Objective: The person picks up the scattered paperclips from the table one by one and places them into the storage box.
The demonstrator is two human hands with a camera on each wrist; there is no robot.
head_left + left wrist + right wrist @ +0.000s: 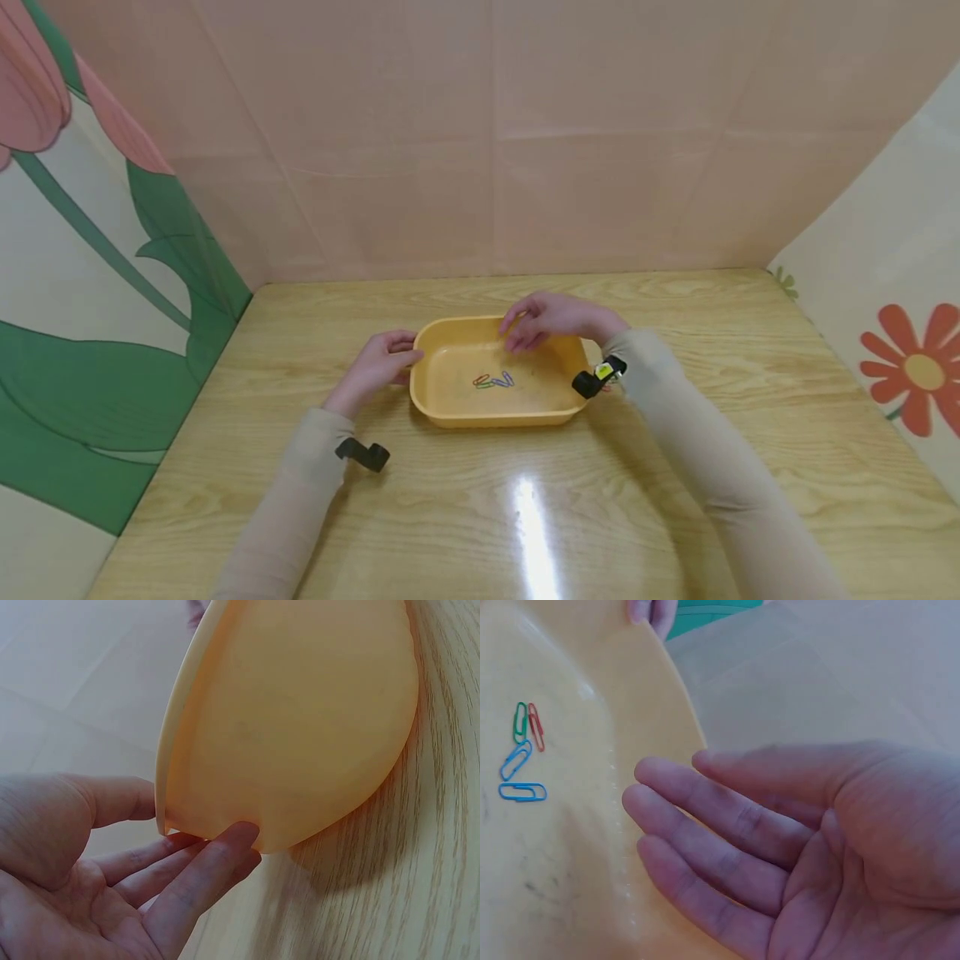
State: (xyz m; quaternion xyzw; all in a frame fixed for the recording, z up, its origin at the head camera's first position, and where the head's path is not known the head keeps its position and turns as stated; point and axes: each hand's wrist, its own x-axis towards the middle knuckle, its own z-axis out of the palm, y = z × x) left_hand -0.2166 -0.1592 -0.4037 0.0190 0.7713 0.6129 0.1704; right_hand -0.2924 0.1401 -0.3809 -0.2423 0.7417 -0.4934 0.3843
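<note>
A yellow plastic tray [495, 419] with rounded corners stands on the table. On its floor lie several paper clips: a red clip [536, 727], a green clip [520, 724] and two blue clips [523, 792]. My left hand [378, 367] holds the tray's left end, thumb at the rim and fingers against the outer wall. Over the tray's back right part hovers my right hand [555, 321], its fingers loosely extended inside the far rim. Nothing shows between those fingers, and the thumb lies close to the rim in the right wrist view.
Small coloured bits [609, 385] lie just outside the tray's right end, partly hidden by my right wrist. The wood-grain table [450, 517] meets a pink back wall [480, 167]. Flower-printed panels [915, 367] flank both sides.
</note>
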